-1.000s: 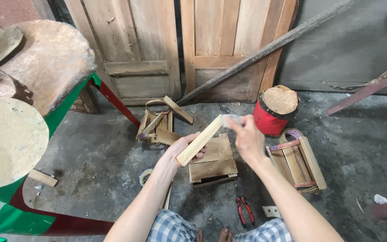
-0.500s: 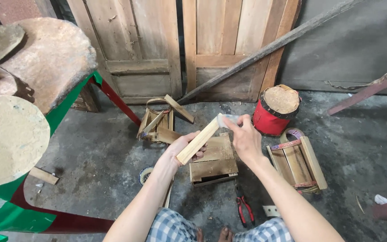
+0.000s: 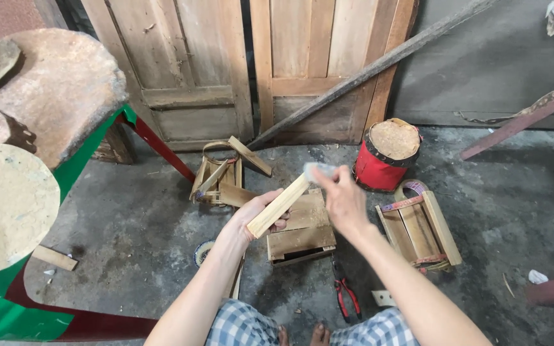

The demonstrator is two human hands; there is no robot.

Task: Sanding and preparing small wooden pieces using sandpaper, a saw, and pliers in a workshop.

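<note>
Fingers of the left hand [image 3: 251, 214] wrap a pale rectangular wooden stick [image 3: 279, 205], while the right hand [image 3: 343, 198] pinches a blurred grey scrap [image 3: 318, 170] at its tip.

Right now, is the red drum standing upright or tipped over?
Upright. The red drum stands on the floor, its round tan top facing up.

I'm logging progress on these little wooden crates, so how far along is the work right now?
Looks done: two strapped crates, one by the door and one on the right. In hand: the left hand holds a wooden slat while the right hand rubs its tip with a small pale piece. Left: the box on the floor shows no straps.
</note>
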